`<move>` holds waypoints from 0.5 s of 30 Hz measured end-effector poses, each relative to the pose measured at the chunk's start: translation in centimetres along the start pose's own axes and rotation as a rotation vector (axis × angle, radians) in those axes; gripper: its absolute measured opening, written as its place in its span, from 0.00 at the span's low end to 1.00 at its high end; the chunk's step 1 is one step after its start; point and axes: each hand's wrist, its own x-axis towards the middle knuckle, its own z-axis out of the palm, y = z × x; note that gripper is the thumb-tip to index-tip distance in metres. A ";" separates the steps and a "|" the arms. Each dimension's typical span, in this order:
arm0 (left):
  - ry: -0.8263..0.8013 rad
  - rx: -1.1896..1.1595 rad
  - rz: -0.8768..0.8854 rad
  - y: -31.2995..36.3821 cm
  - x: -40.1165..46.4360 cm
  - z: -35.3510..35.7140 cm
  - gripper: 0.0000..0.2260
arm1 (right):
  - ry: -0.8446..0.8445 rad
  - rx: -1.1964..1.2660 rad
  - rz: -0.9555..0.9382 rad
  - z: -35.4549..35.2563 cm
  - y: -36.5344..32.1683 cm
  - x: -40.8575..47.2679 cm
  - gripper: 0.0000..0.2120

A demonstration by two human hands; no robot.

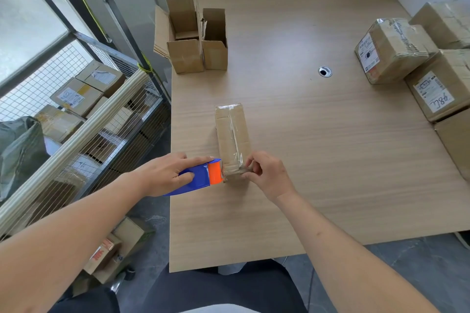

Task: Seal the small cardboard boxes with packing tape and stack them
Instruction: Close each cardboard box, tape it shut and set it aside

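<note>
Between the hands lies a small box (232, 138), tape already run along its top seam. Left hand (165, 174) grips the tape dispenser (201, 178); right hand (267, 173) pinches the tape end. Beyond them, open boxes (195, 40) wait unsealed; nothing looks stacked yet.

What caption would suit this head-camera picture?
Left hand holds a tape dispenser while right hand pinches tape at the box end.

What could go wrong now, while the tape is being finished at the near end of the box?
1. The right hand pinches the tape end at the small box's near edge; the tape may wrinkle or stick to the fingers.
2. The left hand holds the tape dispenser against the box; a pull could shift the box.
</note>
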 end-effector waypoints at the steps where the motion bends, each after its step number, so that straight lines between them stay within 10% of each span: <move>1: 0.002 0.000 -0.004 -0.1 0.0 0.0 0.27 | -0.029 -0.015 0.001 0.1 0.1 0.1 0.17; 15: 0.000 -0.059 -0.033 0.2 0.1 0.9 0.28 | -0.121 -0.353 0.100 0.2 -3.3 0.6 0.28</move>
